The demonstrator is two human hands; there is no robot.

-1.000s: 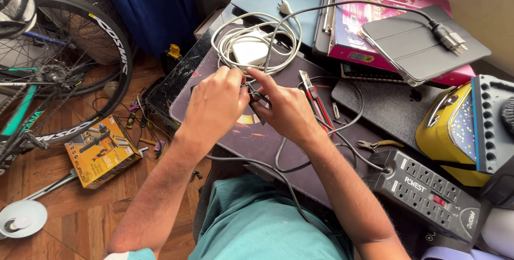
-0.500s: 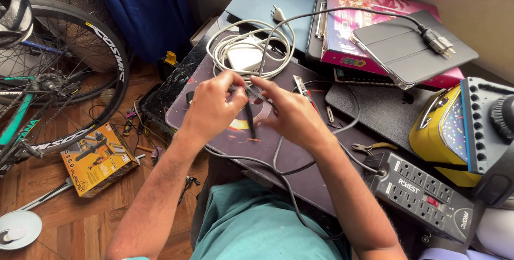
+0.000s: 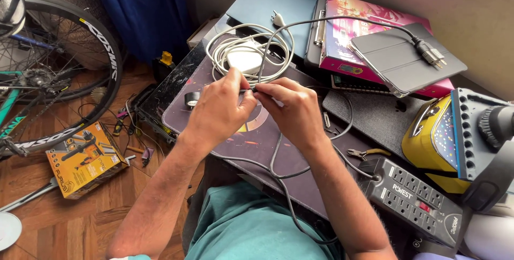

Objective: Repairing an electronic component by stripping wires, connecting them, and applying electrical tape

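Left hand: your left hand (image 3: 217, 112) is pinched shut on the grey cable (image 3: 276, 155), over the far part of the purple mat (image 3: 241, 142).
Right hand: your right hand (image 3: 292, 111) meets it fingertip to fingertip, clamped on the same cable.
Hidden: your fingers cover the pinched spot; what lies between them cannot be made out.
Cable run: it loops down across the mat and passes out of sight behind your right forearm.
Beyond the mat: a coiled white charger (image 3: 246, 56) lies just past your knuckles.
Right of the mat: the black power strip (image 3: 415, 201), partly cut off by your arm.
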